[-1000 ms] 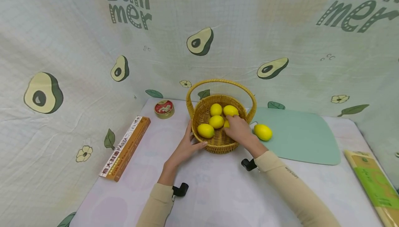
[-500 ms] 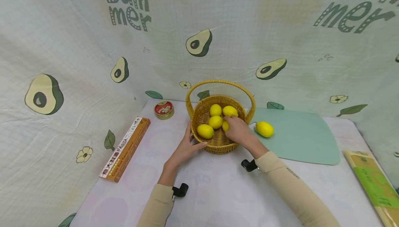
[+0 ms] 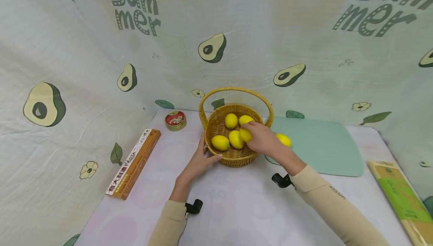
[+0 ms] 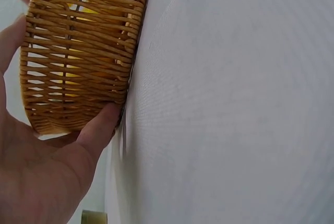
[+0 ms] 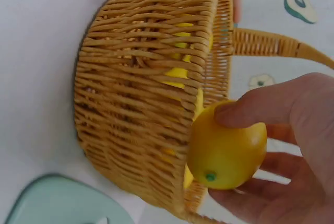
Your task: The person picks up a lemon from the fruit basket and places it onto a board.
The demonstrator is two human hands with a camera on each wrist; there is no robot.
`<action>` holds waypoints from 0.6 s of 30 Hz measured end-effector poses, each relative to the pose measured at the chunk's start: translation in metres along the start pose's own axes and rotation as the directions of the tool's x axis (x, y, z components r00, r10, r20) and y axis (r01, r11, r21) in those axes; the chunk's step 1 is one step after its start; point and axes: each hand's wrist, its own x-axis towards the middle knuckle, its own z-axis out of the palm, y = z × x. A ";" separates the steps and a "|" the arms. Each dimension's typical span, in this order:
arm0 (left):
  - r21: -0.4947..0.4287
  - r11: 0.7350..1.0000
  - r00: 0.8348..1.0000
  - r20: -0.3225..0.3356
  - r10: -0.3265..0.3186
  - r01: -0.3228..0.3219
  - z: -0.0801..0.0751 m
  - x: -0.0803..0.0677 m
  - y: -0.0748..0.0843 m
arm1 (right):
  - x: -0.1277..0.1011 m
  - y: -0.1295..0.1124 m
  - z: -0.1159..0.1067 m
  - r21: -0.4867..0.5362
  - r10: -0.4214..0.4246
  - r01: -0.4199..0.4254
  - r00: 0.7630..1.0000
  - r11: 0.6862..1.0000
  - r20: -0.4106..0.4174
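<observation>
A woven wicker basket (image 3: 216,123) with a hoop handle stands on the pale table and holds several yellow lemons (image 3: 220,142). My right hand (image 3: 263,141) reaches over the basket's right rim and pinches one lemon (image 3: 245,135) between thumb and fingers. In the right wrist view that lemon (image 5: 227,148) sits just above the basket wall (image 5: 135,114), gripped by my right hand (image 5: 292,125). My left hand (image 3: 199,159) rests on the basket's left side. Its thumb (image 4: 99,130) presses the foot of the basket (image 4: 78,51). Another lemon (image 3: 284,139) lies on the green mat (image 3: 324,144), partly behind my right hand.
A long orange pasta box (image 3: 133,163) lies at the left. A small round tin (image 3: 175,120) stands behind it, near the basket. A green and yellow package (image 3: 399,197) lies at the right edge. Avocado-print cloth hangs behind and at the left.
My right hand has closed on a lemon inside the basket and raised it slightly, so more of it shows. The left hand has stayed on the basket.
</observation>
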 end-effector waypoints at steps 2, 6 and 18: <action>-0.001 1.000 1.000 0.011 -0.005 0.005 -0.001 -0.005 0.008 | -0.004 -0.001 -0.006 0.004 -0.014 0.014 1.000 1.000 0.018; -0.006 1.000 1.000 0.026 -0.001 0.001 -0.002 -0.013 0.023 | -0.014 -0.001 -0.017 0.011 -0.053 0.052 0.998 0.999 0.047; 0.020 0.999 0.999 -0.046 0.028 -0.027 0.003 0.001 -0.008 | -0.038 0.024 -0.044 -0.075 -0.189 0.193 0.980 0.978 0.055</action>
